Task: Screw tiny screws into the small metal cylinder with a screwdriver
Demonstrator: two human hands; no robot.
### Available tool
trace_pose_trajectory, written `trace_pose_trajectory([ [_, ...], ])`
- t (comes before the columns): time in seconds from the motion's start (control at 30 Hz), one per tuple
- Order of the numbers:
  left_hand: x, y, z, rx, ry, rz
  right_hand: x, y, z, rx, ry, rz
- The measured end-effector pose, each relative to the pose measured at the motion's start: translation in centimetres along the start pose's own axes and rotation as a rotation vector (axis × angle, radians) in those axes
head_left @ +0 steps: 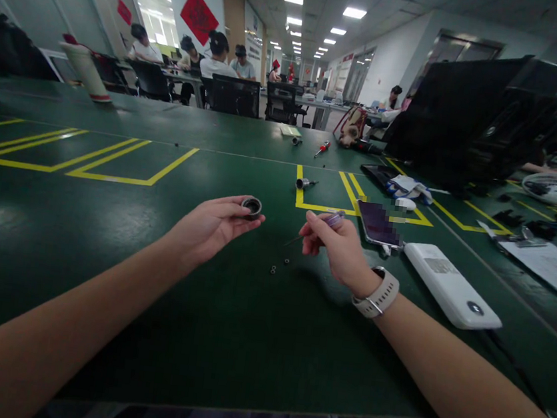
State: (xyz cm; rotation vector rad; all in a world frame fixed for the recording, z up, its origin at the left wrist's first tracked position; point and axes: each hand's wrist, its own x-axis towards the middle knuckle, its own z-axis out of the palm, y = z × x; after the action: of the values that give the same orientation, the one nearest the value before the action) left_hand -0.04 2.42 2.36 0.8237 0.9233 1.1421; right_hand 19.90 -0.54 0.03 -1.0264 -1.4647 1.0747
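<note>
My left hand (pixel 216 224) pinches a dark metal ring-shaped part (pixel 251 206) between thumb and fingers, its round opening facing up toward me. In my right hand (pixel 332 245) is a screwdriver (pixel 333 219) with a purple, see-through handle, its thin shaft slanting down to the left. The shaft's tip is apart from the ring-shaped part. Below and between my hands, a few tiny ring-like pieces (pixel 273 270) lie on the green table (pixel 223 337), with another small piece (pixel 286 261) close by. Beyond my hands, a metal part with a protruding shaft (pixel 303 184) lies inside yellow tape lines.
Right of my hand lie a phone (pixel 379 222), a white power bank (pixel 451 286) with a cable, and a clipboard (pixel 548 263). Farther back are a red screwdriver (pixel 322 148), a glove (pixel 409 187) and a black monitor (pixel 460 116). A pale tumbler (pixel 87 70) stands back left. People sit beyond.
</note>
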Motion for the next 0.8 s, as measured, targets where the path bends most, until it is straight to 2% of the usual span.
trace_pose_trajectory([
  [0.2,-0.4,-0.8,-0.9,0.046,-0.011,-0.023,0.3,0.3,0.1,-0.049,0.048,0.07],
  [0.5,-1.0,-0.9,-0.4,0.074,0.003,-0.051,0.3,1.3,0.1,-0.175,-0.028,0.031],
  [0.63,-1.4,-1.0,-0.4,0.081,-0.005,-0.062,0.4,1.0,0.0,-0.266,-0.042,0.017],
  [0.7,-1.5,-1.1,-0.3,0.079,-0.003,-0.073,0.2,0.3,0.0,-0.339,-0.097,-0.011],
  [0.8,-1.5,-1.2,-0.2,0.087,0.004,-0.079,-0.4,-0.7,0.2,-0.503,-0.276,-0.14],
])
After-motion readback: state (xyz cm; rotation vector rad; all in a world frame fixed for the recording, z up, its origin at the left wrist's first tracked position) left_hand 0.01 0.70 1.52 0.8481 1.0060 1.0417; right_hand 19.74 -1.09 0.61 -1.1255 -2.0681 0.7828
